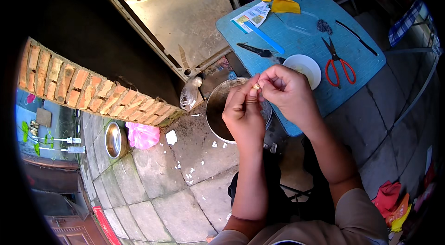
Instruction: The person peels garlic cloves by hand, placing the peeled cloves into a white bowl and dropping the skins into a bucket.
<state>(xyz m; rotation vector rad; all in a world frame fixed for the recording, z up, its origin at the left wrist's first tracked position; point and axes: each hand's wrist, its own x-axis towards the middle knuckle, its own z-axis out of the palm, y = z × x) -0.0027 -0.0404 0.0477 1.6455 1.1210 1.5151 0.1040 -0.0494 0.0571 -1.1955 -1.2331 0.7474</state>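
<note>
My left hand (245, 114) pinches a small pale yellowish piece (256, 86), which looks like a garlic clove, between thumb and forefinger. From the other side the fingertips of my right hand (292, 93) close on it. Both hands are raised over a round basin (216, 120) with a dark inside, partly hidden behind my left hand. Beyond my right hand, a white bowl (314, 71) stands on the blue table (299, 120) with a few pale pieces in it. Red-handled scissors (342, 68) lie to the bowl's right, their blades apart.
On the table are yellow rubber gloves (283, 3), a printed packet (253, 17), a blue strip (266, 38), a clear plastic tray (300, 22), a scouring pad (324, 26) and a black-handled tool (356, 38). White scraps (189, 176) litter the paving near a pink bag (143, 135) and metal bowl (115, 140).
</note>
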